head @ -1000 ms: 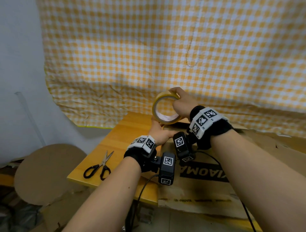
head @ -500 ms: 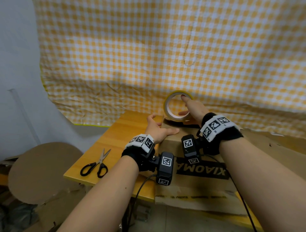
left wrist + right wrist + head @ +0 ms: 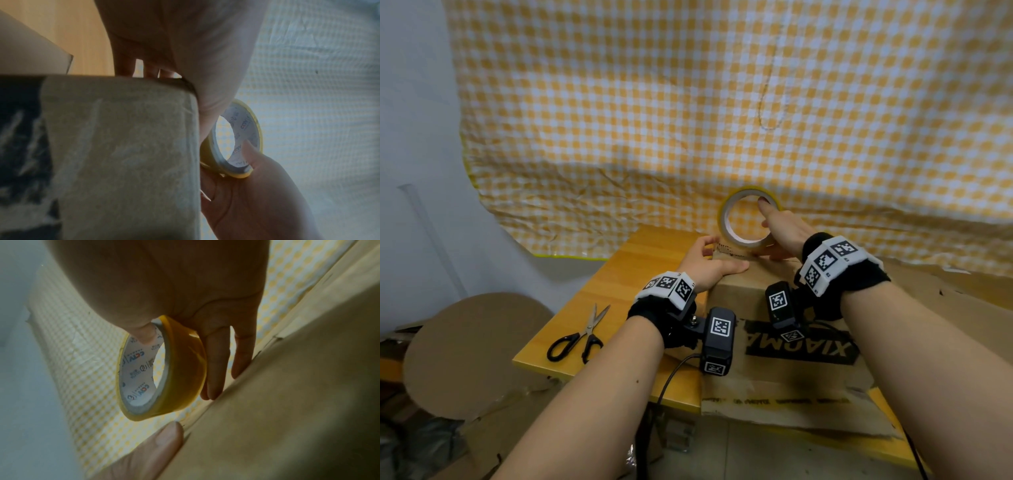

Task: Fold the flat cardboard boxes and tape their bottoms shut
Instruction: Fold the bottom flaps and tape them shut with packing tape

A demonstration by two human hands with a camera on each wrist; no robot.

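A folded brown cardboard box [image 3: 750, 294] with black print stands on the wooden table [image 3: 626, 274]. My left hand [image 3: 709, 265] rests flat on its far left top corner, thumb along the top and fingers down the far side. My right hand [image 3: 784, 229] holds a yellow tape roll [image 3: 723, 219] upright at the box's far top edge, one digit hooked inside the core. A short strip of tape seems to run from the roll toward my left fingers. The right wrist view shows the tape roll [image 3: 185, 369] beside the box [image 3: 287, 402].
Black-handled scissors [image 3: 582, 337] lie on the table left of the box. An orange checked cloth [image 3: 688, 120] hangs behind. Flat cardboard [image 3: 962, 301] lies at the right, and a round cardboard disc [image 3: 465, 342] sits below the table's left side.
My right hand has carried the tape roll right, away from me and down to the box's far edge. My left hand left the roll's underside and settled on the box corner.
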